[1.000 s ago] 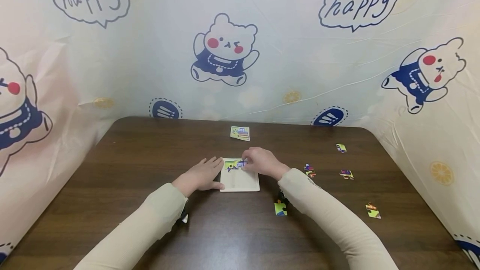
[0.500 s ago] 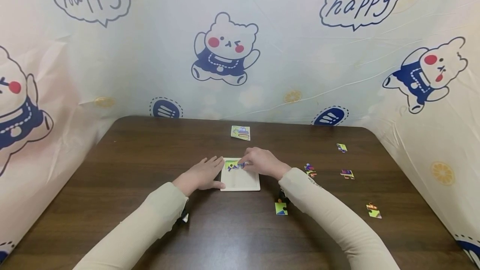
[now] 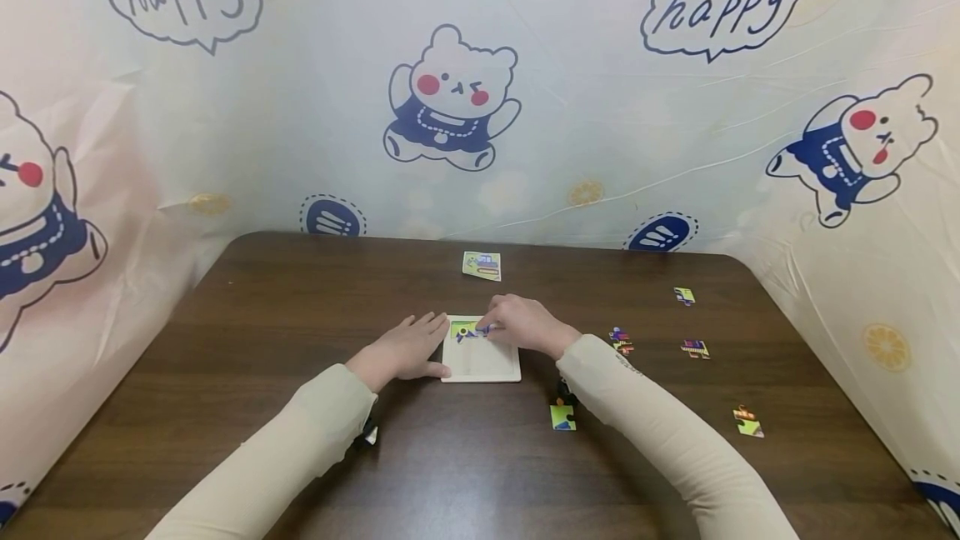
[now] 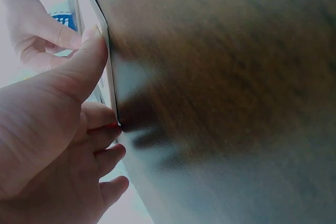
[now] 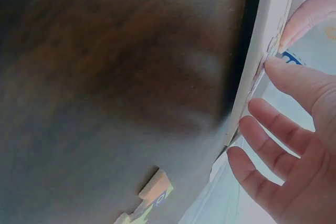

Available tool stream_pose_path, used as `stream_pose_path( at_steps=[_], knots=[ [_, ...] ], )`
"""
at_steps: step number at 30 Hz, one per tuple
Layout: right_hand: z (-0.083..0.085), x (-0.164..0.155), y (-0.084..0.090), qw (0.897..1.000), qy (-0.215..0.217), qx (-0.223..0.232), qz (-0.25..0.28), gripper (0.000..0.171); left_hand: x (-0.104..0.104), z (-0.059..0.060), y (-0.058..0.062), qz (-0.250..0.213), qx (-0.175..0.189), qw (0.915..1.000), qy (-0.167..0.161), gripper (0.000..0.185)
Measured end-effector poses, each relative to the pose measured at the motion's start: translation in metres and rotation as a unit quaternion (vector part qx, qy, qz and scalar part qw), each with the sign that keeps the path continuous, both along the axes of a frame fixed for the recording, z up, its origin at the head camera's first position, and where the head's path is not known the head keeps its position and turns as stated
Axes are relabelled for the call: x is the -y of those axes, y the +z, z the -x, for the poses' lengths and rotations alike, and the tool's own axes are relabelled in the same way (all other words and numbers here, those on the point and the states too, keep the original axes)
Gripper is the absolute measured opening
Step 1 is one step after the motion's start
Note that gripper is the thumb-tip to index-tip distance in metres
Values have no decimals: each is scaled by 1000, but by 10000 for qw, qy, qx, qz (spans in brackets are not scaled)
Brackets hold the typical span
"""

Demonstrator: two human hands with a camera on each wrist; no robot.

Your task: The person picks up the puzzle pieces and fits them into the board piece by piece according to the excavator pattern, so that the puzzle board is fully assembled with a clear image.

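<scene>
Almost nothing has shifted since a second ago: the right hand (image 3: 525, 325) has only crept slightly leftward over the puzzle tray (image 3: 480, 367), its fingertips settling on the placed pieces (image 3: 468, 329) in the tray's far-left corner. That tray, a white square board, lies flat on the counter (image 3: 300, 315) near its middle, directly before the person. The right grip is narrow, with fingers bent down so the tips press the coloured pieces into place; it carries nothing free. The left hand (image 3: 405, 350) lies flat and relaxed against the tray's left edge, thumb along the near side, apparently bracing the board so it does not slide under the pressing. Loose pieces lie well apart to the right (image 3: 694, 348), one just beside the right forearm (image 3: 562, 417). A small picture card (image 3: 481, 266) sits beyond the tray, likely as a reference.
</scene>
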State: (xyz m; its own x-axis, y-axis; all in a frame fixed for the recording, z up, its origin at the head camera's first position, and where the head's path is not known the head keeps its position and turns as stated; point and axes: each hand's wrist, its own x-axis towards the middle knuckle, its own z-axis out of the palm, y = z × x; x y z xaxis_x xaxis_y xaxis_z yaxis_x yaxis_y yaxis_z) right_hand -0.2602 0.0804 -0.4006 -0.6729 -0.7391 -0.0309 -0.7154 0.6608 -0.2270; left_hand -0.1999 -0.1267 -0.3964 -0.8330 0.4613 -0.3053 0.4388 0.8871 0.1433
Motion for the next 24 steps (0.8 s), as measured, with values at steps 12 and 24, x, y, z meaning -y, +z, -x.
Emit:
stream_pose_path(
  at_steps=[12, 24],
  knots=[
    [12, -35, 16, 9958, -676, 316, 526, 31, 0, -2, 2, -16, -8, 10000, 14, 81],
    [37, -123, 24, 9780, -1664, 326, 1215, 40, -1, -1, 0, 22, -20, 10000, 55, 81]
  ],
)
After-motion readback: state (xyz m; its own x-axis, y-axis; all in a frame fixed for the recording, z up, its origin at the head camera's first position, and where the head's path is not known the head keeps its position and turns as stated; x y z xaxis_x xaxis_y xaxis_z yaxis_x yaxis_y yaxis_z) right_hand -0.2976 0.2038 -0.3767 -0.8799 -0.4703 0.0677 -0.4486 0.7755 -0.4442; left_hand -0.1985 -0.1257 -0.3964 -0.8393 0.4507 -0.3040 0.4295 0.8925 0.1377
